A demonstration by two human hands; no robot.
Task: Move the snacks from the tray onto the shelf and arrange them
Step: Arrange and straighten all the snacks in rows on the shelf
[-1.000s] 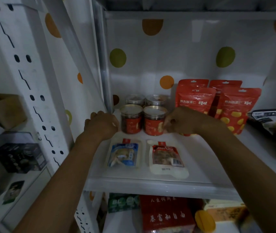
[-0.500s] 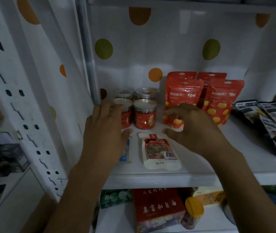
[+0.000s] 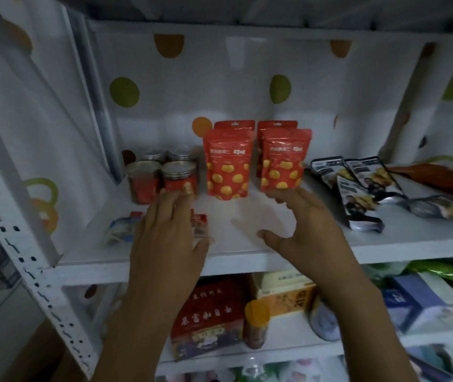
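On the white shelf [image 3: 247,261] stand several small jars [image 3: 178,179] at the left and several red pouches with yellow dots [image 3: 228,166] in the middle. Two flat white snack packs lie in front of the jars: a blue-printed one [image 3: 122,230] and a red-printed one [image 3: 200,224], the latter mostly covered by my left hand [image 3: 167,238]. That hand hovers flat over the packs, fingers apart, holding nothing. My right hand [image 3: 305,230] is open just below the right front red pouch [image 3: 283,161], its fingertips near the pouch's base. No tray is in view.
Dark snack bags [image 3: 357,194] lie on the shelf's right part, with an orange-red pack [image 3: 434,176] behind them. A perforated white upright [image 3: 13,216] bounds the left. The lower shelf holds a red box [image 3: 209,321], an orange-capped bottle [image 3: 257,323] and other boxes.
Both hands have drawn back from the jars and opened. The right hand has shifted right toward the pouches. The view has swung rightward, and the red pouches now stand straighter.
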